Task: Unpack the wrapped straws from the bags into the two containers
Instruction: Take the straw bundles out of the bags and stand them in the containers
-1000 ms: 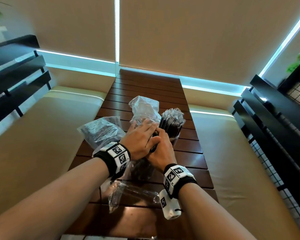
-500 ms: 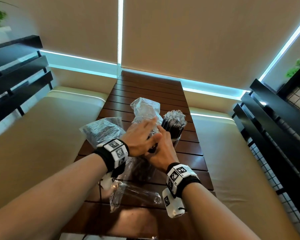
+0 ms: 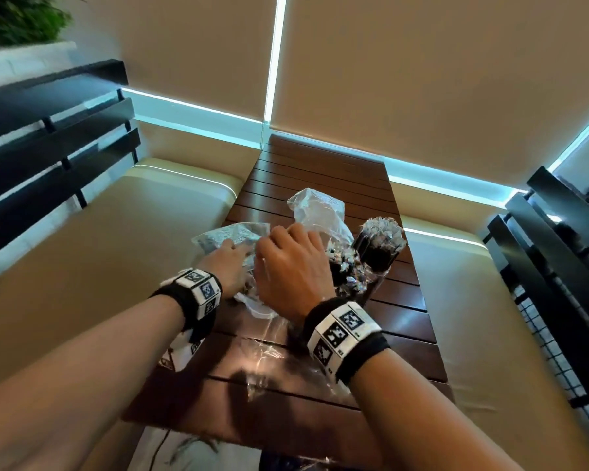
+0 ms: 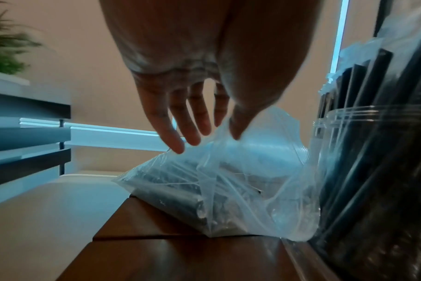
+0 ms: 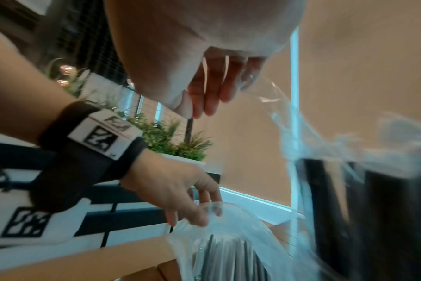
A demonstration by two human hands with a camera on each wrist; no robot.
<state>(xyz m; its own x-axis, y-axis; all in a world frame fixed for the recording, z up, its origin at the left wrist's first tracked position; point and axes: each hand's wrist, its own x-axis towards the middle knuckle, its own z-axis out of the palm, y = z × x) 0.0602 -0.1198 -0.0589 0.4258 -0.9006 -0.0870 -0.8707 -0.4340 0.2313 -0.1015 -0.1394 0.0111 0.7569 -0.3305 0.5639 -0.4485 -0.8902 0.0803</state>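
Note:
On the wooden slat table (image 3: pixel 320 171) a clear bag of wrapped black straws (image 3: pixel 228 236) (image 4: pixel 180 190) (image 5: pixel 224 237) lies at the left. My left hand (image 3: pixel 228 263) (image 4: pixel 207 142) reaches onto it with fingers straight and spread, thumb on its top edge. My right hand (image 3: pixel 286 266) (image 5: pixel 212 95) hovers beside it, fingers loosely bent, holding nothing I can see. A crumpled clear bag (image 3: pixel 317 212) brushes its little-finger side. Two clear containers hold wrapped straws: the near one (image 3: pixel 344 270) (image 4: pixel 373 171) is partly hidden by my right hand, the far one (image 3: pixel 380 246) is full.
A flat empty clear bag (image 3: pixel 269 355) lies on the table in front of my wrists. Beige cushions (image 3: pixel 133 232) flank the narrow table on both sides. Black slatted rails (image 3: pixel 48 158) stand at the far left and right.
Both hands have left the near container, where they were pressed together, and moved left. The left hand now reaches onto the left bag and the right hand follows beside it.

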